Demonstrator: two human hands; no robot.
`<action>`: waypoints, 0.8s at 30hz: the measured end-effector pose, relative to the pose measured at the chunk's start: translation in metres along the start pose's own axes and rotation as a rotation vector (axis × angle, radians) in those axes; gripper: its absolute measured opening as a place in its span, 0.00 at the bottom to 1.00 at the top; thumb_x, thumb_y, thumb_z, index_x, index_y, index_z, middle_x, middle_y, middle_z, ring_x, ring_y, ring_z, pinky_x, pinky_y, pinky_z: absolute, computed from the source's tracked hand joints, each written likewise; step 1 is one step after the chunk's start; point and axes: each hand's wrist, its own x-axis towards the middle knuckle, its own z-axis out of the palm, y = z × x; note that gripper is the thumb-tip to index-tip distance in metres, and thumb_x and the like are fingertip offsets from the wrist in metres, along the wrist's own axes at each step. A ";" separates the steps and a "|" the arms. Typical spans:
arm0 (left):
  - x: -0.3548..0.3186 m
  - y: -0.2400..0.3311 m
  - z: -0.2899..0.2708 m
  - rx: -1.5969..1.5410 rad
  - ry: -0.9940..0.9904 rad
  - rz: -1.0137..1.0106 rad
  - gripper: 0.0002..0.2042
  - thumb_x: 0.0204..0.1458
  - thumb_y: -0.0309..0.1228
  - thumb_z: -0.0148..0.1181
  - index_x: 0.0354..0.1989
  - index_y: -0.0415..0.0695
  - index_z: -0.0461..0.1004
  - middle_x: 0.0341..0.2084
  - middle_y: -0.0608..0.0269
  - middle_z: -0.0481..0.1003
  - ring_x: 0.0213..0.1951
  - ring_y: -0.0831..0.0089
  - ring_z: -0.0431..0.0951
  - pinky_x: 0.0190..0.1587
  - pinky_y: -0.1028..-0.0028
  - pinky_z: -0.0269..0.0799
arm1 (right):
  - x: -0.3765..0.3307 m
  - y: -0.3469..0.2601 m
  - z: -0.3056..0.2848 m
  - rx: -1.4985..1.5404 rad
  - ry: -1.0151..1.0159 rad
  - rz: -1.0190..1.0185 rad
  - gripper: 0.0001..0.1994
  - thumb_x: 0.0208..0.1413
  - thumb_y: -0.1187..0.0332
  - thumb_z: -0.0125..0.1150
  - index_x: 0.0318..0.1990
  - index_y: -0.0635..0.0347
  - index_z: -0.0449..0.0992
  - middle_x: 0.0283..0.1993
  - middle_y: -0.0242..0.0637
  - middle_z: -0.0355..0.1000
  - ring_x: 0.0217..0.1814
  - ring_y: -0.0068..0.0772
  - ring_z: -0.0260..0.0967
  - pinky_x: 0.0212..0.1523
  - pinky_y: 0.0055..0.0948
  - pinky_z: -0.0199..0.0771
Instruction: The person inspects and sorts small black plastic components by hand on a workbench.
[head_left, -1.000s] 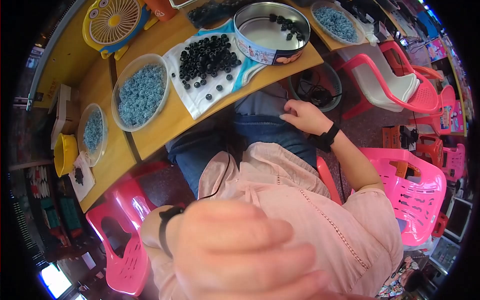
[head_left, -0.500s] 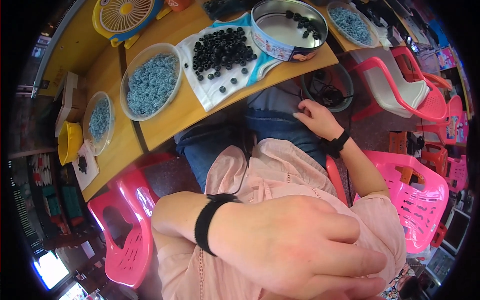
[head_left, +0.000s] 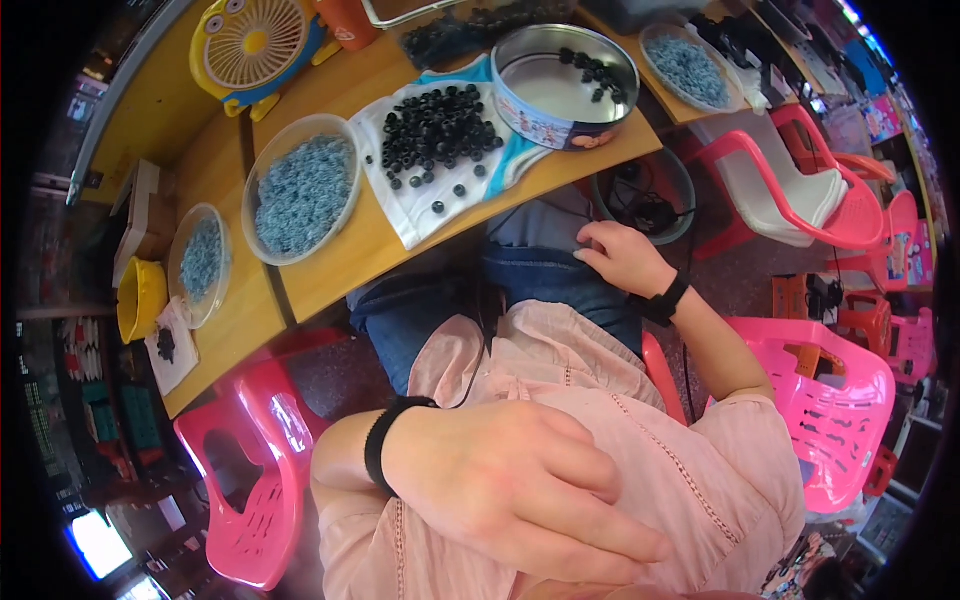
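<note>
My left hand (head_left: 510, 480), with a black corded strap on its wrist, is held palm down in front of my pink top (head_left: 650, 420). Its long fingers are stretched out and I see nothing in them; the thumb is hidden. On my right thigh, over the blue jeans (head_left: 550, 275), lies my right hand (head_left: 630, 258), wearing a black wristband. Its fingers are loosely bent, with thumb and forefinger apart, and it appears to hold nothing. Beyond my knees, a pile of small black bead-like parts (head_left: 440, 130) is spread on a white and blue cloth (head_left: 415, 215).
A round tin (head_left: 560, 120) with several black parts stands right of the cloth. Plastic tubs (head_left: 248, 212) of blue-grey small pieces, a yellow fan (head_left: 255, 50) and a yellow bowl (head_left: 142, 300) share the table (head_left: 325, 285). Pink chairs (head_left: 262, 520) flank me; a bin (head_left: 675, 180) holds cables.
My left hand has drawn left and slightly down across my chest, its fingers still extended. The right hand stays on my thigh. The view has shifted slightly.
</note>
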 end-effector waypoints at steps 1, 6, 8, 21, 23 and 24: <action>-0.011 0.003 0.003 0.022 0.076 -0.021 0.08 0.57 0.25 0.53 0.39 0.38 0.80 0.38 0.53 0.80 0.31 0.66 0.78 0.29 0.76 0.70 | 0.003 -0.005 -0.001 0.004 -0.003 -0.019 0.11 0.52 0.66 0.63 0.40 0.62 0.75 0.30 0.42 0.72 0.31 0.40 0.71 0.34 0.34 0.71; -0.067 -0.003 -0.016 0.205 0.255 -0.146 0.07 0.54 0.26 0.55 0.36 0.38 0.80 0.39 0.52 0.80 0.34 0.62 0.79 0.34 0.70 0.74 | 0.037 -0.045 -0.021 0.042 0.079 -0.229 0.07 0.53 0.69 0.62 0.37 0.62 0.78 0.35 0.44 0.76 0.38 0.43 0.75 0.39 0.35 0.74; -0.084 -0.010 -0.019 0.414 0.488 -0.506 0.06 0.53 0.21 0.56 0.36 0.39 0.79 0.39 0.53 0.79 0.33 0.61 0.79 0.37 0.67 0.75 | 0.057 -0.059 -0.026 0.025 0.189 -0.307 0.06 0.54 0.70 0.61 0.37 0.62 0.78 0.35 0.43 0.75 0.38 0.44 0.74 0.39 0.34 0.74; -0.179 -0.071 -0.031 0.828 0.979 -1.138 0.09 0.52 0.27 0.62 0.41 0.39 0.78 0.29 0.58 0.76 0.24 0.72 0.73 0.31 0.74 0.69 | 0.133 -0.069 0.014 -0.201 0.175 -0.358 0.07 0.54 0.70 0.58 0.41 0.58 0.75 0.37 0.39 0.71 0.40 0.43 0.72 0.40 0.36 0.75; -0.174 -0.071 -0.031 0.837 0.995 -1.127 0.09 0.52 0.27 0.61 0.41 0.40 0.78 0.30 0.57 0.76 0.25 0.70 0.73 0.31 0.73 0.70 | 0.137 -0.072 0.010 -0.248 0.163 -0.335 0.07 0.55 0.70 0.58 0.41 0.58 0.75 0.36 0.39 0.71 0.40 0.43 0.72 0.40 0.36 0.75; -0.171 -0.072 -0.031 0.806 1.011 -1.107 0.09 0.52 0.27 0.61 0.41 0.40 0.78 0.30 0.57 0.77 0.25 0.70 0.73 0.31 0.73 0.70 | 0.137 -0.075 0.008 -0.279 0.152 -0.312 0.07 0.56 0.69 0.58 0.41 0.58 0.74 0.37 0.40 0.72 0.41 0.44 0.72 0.41 0.37 0.75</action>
